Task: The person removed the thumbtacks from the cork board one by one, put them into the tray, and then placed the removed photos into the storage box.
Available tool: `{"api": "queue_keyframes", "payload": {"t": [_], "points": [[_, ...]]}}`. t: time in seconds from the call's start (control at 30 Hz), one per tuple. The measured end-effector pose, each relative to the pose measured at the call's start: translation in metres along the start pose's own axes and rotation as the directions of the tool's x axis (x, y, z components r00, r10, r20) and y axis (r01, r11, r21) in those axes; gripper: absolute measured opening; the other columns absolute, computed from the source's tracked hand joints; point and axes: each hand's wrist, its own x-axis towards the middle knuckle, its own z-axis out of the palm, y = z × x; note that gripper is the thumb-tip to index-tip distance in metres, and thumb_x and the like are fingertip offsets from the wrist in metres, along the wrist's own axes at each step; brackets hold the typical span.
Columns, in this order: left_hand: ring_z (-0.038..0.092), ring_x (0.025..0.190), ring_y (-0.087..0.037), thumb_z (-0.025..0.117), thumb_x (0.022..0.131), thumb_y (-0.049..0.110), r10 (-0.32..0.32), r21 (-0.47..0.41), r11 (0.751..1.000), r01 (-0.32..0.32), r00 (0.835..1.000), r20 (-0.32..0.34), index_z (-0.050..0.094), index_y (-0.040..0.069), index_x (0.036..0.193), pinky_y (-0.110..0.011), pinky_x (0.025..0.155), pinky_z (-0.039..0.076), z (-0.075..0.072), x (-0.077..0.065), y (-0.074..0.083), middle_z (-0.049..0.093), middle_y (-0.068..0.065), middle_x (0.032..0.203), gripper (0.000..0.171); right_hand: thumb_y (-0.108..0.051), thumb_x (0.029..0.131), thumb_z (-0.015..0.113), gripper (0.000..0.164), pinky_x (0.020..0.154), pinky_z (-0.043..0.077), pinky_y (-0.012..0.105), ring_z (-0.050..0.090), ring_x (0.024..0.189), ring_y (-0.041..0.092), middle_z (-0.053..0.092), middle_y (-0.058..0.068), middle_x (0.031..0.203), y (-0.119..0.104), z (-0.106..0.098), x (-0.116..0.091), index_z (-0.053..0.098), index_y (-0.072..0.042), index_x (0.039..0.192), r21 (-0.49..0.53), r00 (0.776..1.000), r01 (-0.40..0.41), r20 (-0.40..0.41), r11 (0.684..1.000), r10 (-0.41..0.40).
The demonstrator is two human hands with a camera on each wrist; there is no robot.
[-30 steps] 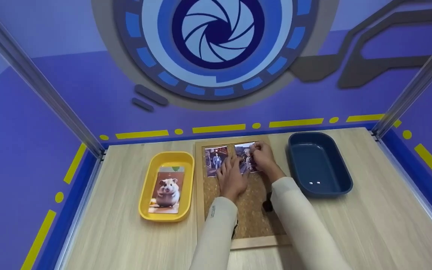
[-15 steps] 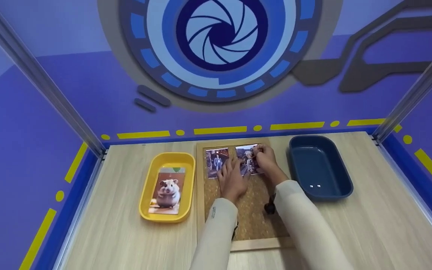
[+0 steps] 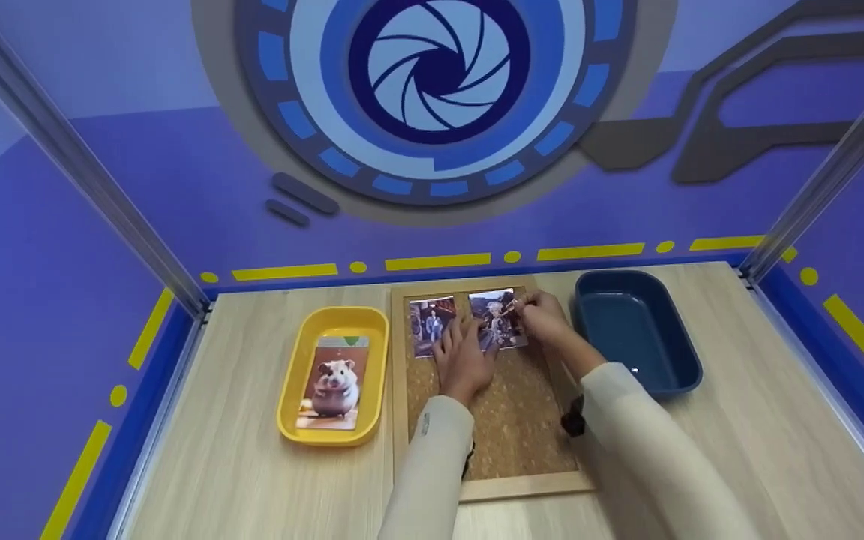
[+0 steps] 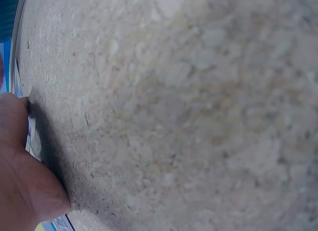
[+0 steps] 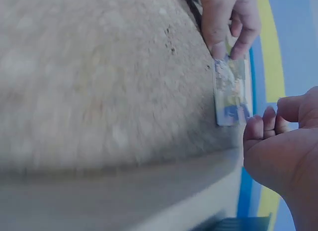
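My left hand [image 3: 464, 364] rests across the lower edges of two photos on a wood-framed corkboard [image 3: 514, 420]. The left photo [image 3: 426, 322] shows a figure in blue, the right photo [image 3: 493, 315] a pale-haired figure. In the right wrist view, the left hand's fingertips touch the end of a photo [image 5: 229, 92]. My right hand [image 3: 544, 319] is just off the right photo's right edge, its fingers loosely curled. From the right wrist camera, no thing shows between those fingers. Only part of the left hand [image 4: 25, 176] appears in the left wrist view.
A yellow tray [image 3: 289, 375] on the left holds a hamster picture [image 3: 334, 390]. On the right stands a dark blue tray [image 3: 631, 322] with a small shiny piece [image 3: 634, 369] in it, partly behind the right sleeve. A purple wall [image 3: 372, 232] closes the back.
My right hand has drawn back to the right from the right photo's upper right corner, and its forearm swings right over the blue tray's edge. The left hand stays put.
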Motion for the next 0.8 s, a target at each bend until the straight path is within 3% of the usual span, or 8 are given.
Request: {"api": "queue_keyframes", "payload": {"t": [0.13, 0.33, 0.47, 0.63, 0.8], "points": [[0.025, 0.164, -0.036, 0.063, 0.105, 0.043, 0.012, -0.021, 1.0, -0.012, 1.0, -0.012, 0.052, 0.023, 0.154, -0.063, 0.131, 0.018, 0.002, 0.0, -0.002, 0.031, -0.01, 0.175, 0.054, 0.005, 0.09, 0.05, 0.012, 0.062, 0.044, 0.022, 0.052, 0.075, 0.015, 0.054, 0.001, 0.083, -0.008, -0.019, -0.011, 0.061, 0.002, 0.093, 0.006, 1.0, 0.03, -0.002, 1.0, -0.03], [0.023, 0.164, -0.036, 0.063, 0.106, 0.041, 0.008, -0.043, 0.999, -0.008, 1.0, -0.013, 0.052, 0.023, 0.154, -0.063, 0.132, 0.015, 0.004, 0.0, -0.003, 0.027, -0.01, 0.177, 0.053, -0.005, 0.099, 0.055, 0.012, 0.075, 0.045, 0.024, 0.051, 0.091, 0.017, 0.055, 0.003, 0.097, -0.013, -0.061, -0.027, 0.061, 0.002, 0.106, -0.132, 0.998, 0.049, -0.025, 0.99, -0.053], [0.022, 0.165, -0.035, 0.062, 0.106, 0.042, 0.0, -0.044, 0.999, 0.0, 1.0, -0.001, 0.051, 0.024, 0.155, -0.063, 0.133, 0.014, 0.002, 0.0, -0.002, 0.026, -0.009, 0.178, 0.053, -0.009, 0.104, 0.056, 0.012, 0.075, 0.044, 0.024, 0.052, 0.091, 0.016, 0.055, 0.003, 0.098, -0.01, -0.093, -0.035, 0.061, 0.002, 0.109, -0.183, 0.996, 0.066, -0.043, 0.981, -0.075], [0.024, 0.164, -0.037, 0.062, 0.106, 0.041, 0.007, -0.044, 0.999, -0.007, 1.0, -0.012, 0.051, 0.023, 0.155, -0.063, 0.133, 0.014, 0.002, -0.001, -0.002, 0.028, -0.011, 0.177, 0.053, -0.005, 0.102, 0.054, 0.012, 0.075, 0.045, 0.023, 0.051, 0.093, 0.017, 0.057, 0.007, 0.102, -0.002, -0.129, -0.046, 0.061, 0.002, 0.108, -0.255, 0.99, 0.094, -0.074, 0.962, -0.116], [0.026, 0.163, -0.039, 0.065, 0.105, 0.038, 0.023, -0.061, 0.998, -0.024, 0.999, -0.03, 0.053, 0.021, 0.153, -0.065, 0.131, 0.016, 0.003, -0.002, -0.002, 0.031, -0.014, 0.174, 0.052, -0.01, 0.105, 0.054, 0.012, 0.074, 0.043, 0.023, 0.051, 0.091, 0.019, 0.057, 0.009, 0.101, 0.008, -0.151, -0.055, 0.06, 0.001, 0.106, -0.342, 0.989, 0.094, -0.072, 0.935, -0.126]]}}
